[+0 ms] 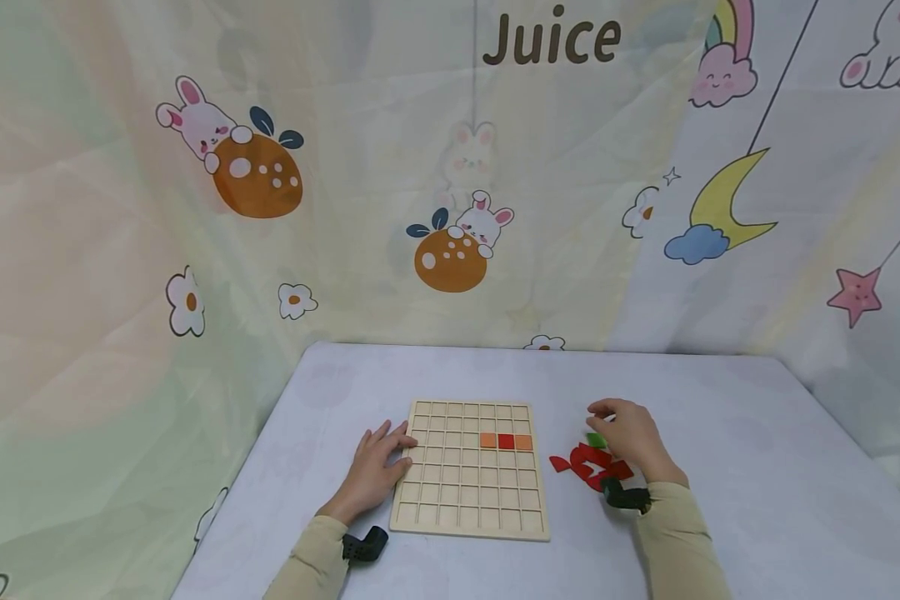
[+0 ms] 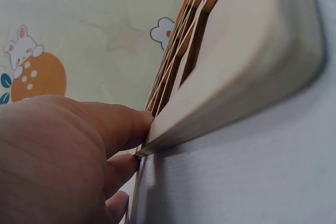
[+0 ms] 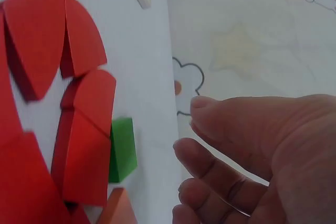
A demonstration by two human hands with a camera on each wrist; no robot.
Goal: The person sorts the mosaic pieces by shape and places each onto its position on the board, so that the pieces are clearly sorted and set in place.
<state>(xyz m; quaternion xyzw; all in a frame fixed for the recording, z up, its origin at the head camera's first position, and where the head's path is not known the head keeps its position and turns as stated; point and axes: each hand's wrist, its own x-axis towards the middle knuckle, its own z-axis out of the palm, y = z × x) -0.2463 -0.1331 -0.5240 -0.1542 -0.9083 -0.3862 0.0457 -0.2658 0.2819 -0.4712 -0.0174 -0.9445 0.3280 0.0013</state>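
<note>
A wooden grid board (image 1: pixel 468 532) lies on the table, with two orange squares (image 1: pixel 488 440) and a red square (image 1: pixel 506 442) in one row of its cells. My left hand (image 1: pixel 376 468) rests at the board's left edge, fingers spread and fingertips touching the rim. Over the far side of a pile of red pieces (image 1: pixel 579 458) hovers my right hand (image 1: pixel 633 437). In the right wrist view its thumb and fingers are apart and slightly bent, holding nothing visible. A green block (image 3: pixel 123 148) and an orange piece (image 3: pixel 118 211) lie against the red ones; the hand hides part of the pile in the head view.
A white cloth covers the table (image 1: pixel 780 500). Printed fabric (image 1: pixel 375 250) hangs behind it and along the sides. A dark wrist device (image 1: pixel 365 546) sits by the left cuff, and another (image 1: pixel 625 495) at the right wrist overlaps the pile's near side.
</note>
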